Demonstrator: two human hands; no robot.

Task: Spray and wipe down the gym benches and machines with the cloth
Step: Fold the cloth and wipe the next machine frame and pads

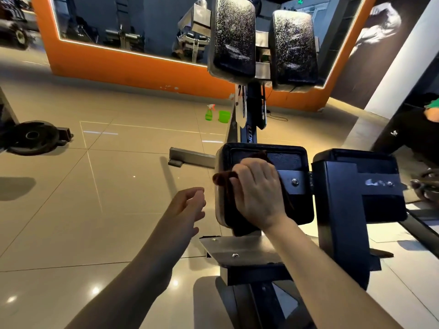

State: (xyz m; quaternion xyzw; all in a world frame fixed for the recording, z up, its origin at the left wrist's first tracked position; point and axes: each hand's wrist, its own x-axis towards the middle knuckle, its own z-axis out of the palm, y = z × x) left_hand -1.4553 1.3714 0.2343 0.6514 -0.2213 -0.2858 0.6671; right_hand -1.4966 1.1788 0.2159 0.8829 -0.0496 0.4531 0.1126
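Now the right hand presses a brown cloth on the black pad, grip curled round it; left hand hangs loose.

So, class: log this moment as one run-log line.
right hand: presses cloth on lower pad | left hand: free, open | spray bottle: on floor | upper pads: wet

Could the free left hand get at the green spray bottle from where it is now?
Probably not: the left hand hangs beside the machine pad, while the spray bottle stands far off on the floor. Nothing blocks it; distance does.
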